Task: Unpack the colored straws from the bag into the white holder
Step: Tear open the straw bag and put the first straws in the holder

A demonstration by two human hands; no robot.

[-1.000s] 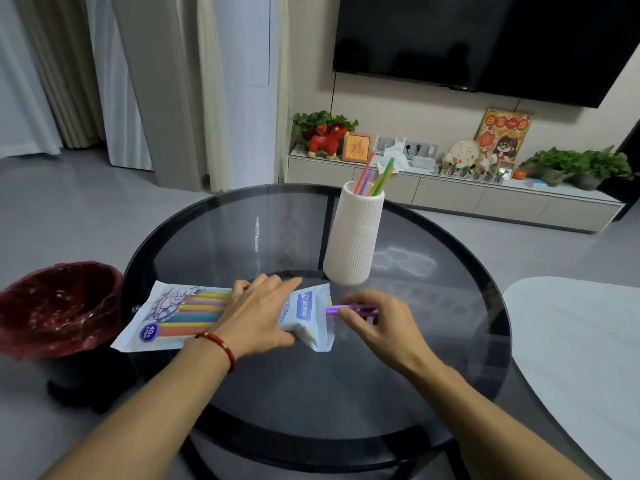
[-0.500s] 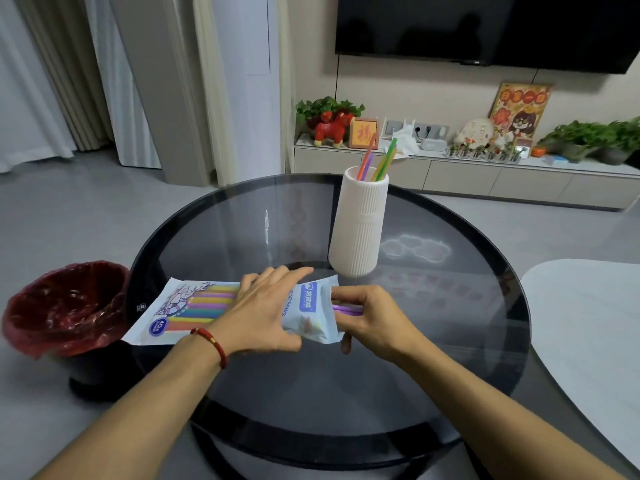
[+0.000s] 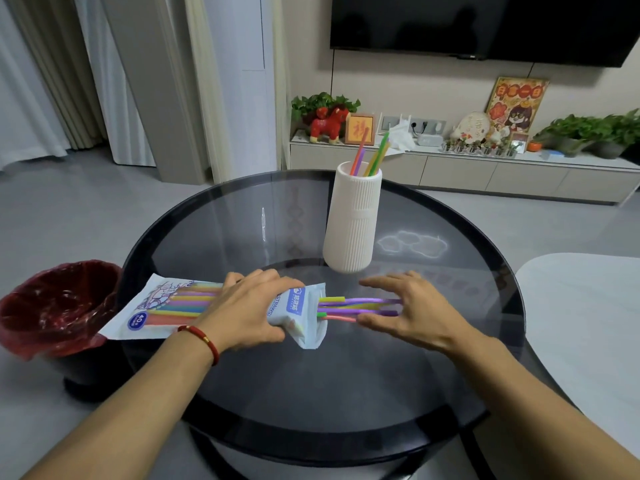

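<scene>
Head view shows the bag (image 3: 166, 308) lying flat on the near left part of the round glass counter (image 3: 433, 393), its open mouth facing right. The left hand (image 3: 249, 313) presses down on the bag's middle, its grip closed on the packet near the mouth. A small bundle of straws (image 3: 353, 308), purple, yellow, pink and green, juts out of the mouth toward the right hand (image 3: 412, 313). That hand is spread wide, fingers above the bundle and thumb below it; the far straw ends run under the fingers, so I cannot tell for sure whether they are pinched or only touched. The white holder (image 3: 353, 220) stands upright just beyond the hands, with a few straws already leaning in it.

Several things could go wrong from here. With so loose a grip, some straws may slip free as the bundle is drawn out, roll on the smooth glass and drop off the counter's near edge. The straws sit at uneven lengths, so a pull may take only the longest and leave the rest in the bag. If the left hand eases, the whole bag could slide rightward with the pull. The holder is tall and narrow, and a careless swing of the bundle against its rim might tip it.
</scene>
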